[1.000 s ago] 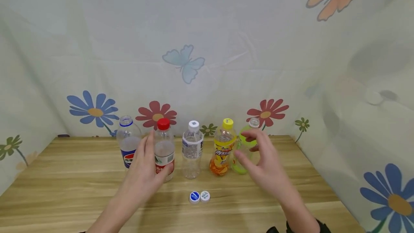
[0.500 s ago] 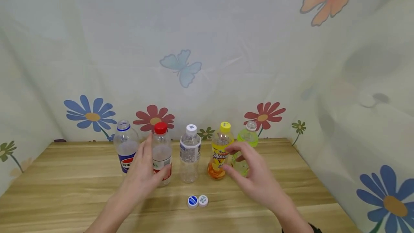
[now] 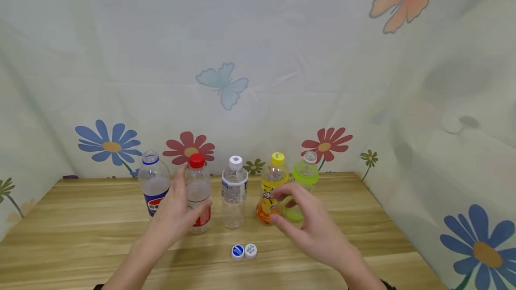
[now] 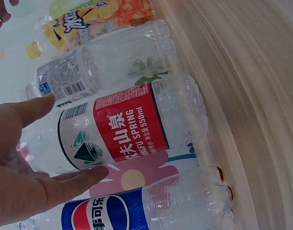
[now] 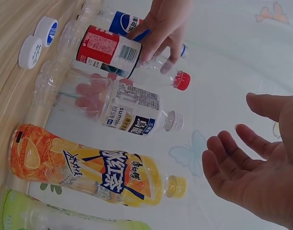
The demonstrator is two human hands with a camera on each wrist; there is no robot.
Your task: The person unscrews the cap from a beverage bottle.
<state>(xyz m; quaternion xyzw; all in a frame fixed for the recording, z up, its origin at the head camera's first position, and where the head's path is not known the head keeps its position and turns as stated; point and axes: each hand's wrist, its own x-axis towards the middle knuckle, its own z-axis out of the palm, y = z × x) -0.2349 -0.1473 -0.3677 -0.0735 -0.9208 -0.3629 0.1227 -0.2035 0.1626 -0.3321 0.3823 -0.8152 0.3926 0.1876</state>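
A clear water bottle [image 3: 198, 189] with a red cap and red-and-white label stands upright on the table. My left hand [image 3: 172, 211] is right beside it, thumb and fingers spread to either side; in the left wrist view the bottle's label [image 4: 129, 124] shows between them, the fingers fairly straight. My right hand [image 3: 312, 229] hovers in front of the yellow-capped iced tea bottle [image 3: 266, 205], with its fingers loosely bent and nothing held. That bottle's lower part is orange. Two loose bottle caps, a blue-and-white one [image 3: 238, 252] and a white one [image 3: 251, 250], lie on the table.
A capless cola bottle [image 3: 155, 187] with a blue label stands at the row's left end. A white-capped clear bottle [image 3: 234, 209] is in the middle, and a capless green-labelled bottle [image 3: 305, 173] at the right. A flowered cloth [image 3: 262, 35] hangs behind the wooden table [image 3: 80, 236].
My right hand has moved left, from in front of the green-labelled bottle to the yellow-capped one. My left hand stays by the red-capped bottle. The head view has shifted slightly.
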